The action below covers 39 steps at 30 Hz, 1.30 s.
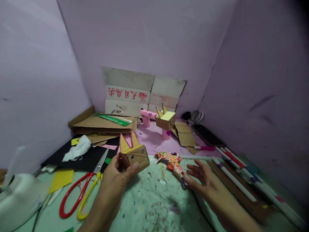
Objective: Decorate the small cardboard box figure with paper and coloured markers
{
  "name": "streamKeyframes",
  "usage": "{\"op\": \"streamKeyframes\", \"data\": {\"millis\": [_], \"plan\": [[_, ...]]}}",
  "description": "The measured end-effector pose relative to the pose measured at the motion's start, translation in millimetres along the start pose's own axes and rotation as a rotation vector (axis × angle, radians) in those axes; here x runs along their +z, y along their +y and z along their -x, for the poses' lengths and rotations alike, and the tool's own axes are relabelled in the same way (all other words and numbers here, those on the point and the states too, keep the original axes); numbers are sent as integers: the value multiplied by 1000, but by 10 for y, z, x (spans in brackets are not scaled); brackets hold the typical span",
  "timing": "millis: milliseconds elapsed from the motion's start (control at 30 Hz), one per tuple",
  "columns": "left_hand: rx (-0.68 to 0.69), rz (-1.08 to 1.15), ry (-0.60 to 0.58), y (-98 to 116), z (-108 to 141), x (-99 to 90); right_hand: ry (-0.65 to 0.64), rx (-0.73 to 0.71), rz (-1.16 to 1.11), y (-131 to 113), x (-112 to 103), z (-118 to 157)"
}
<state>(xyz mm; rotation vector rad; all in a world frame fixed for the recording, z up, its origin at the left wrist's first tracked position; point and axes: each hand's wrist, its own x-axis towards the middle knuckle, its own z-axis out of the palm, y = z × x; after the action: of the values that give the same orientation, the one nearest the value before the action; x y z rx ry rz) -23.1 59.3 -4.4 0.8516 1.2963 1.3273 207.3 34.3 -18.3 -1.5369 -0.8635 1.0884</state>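
In my left hand (116,180) is a small cardboard animal head (138,158) with two pointed yellow ears outlined in purple and two dark eyes on its front. My thumb presses its lower front, and the fingers go behind it. My right hand (205,182) is open with fingers apart, beside a flower-patterned glue gun (172,161) lying on the table. The right thumb overlaps the end of its handle; whether it touches is unclear. Farther back, a similar cardboard head (165,120) with yellow ears stands on a pink cardboard body (147,117).
Scissors (83,190) with red and yellow handles lie left of my left hand. Crumpled white tissue (78,148) rests on black card (56,158). Several markers (234,180) line the right side, near a dark phone (207,135). A folded white carton (127,87) leans at the back.
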Motion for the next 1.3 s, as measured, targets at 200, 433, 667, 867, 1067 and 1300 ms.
{"op": "streamKeyframes", "data": {"millis": [200, 433, 667, 867, 1067, 1300], "plan": [[-8, -43, -8, 5, 104, 111, -249, 67, -451, -91, -16, 75], [-2, -118, -60, -108, 207, 241, -507, 283, -741, -29, 26, 59], [-24, -219, -169, -130, 195, 189, -547, 257, -719, -16, 31, 86], [35, -130, -142, -149, 270, 274, -561, 150, -609, 19, 61, 150], [3, -128, -99, -107, 237, 257, -369, 11, -439, -66, -53, 73], [-64, -48, 70, 131, 101, 122, 206, -300, -36, -95, -725, -226]]}}
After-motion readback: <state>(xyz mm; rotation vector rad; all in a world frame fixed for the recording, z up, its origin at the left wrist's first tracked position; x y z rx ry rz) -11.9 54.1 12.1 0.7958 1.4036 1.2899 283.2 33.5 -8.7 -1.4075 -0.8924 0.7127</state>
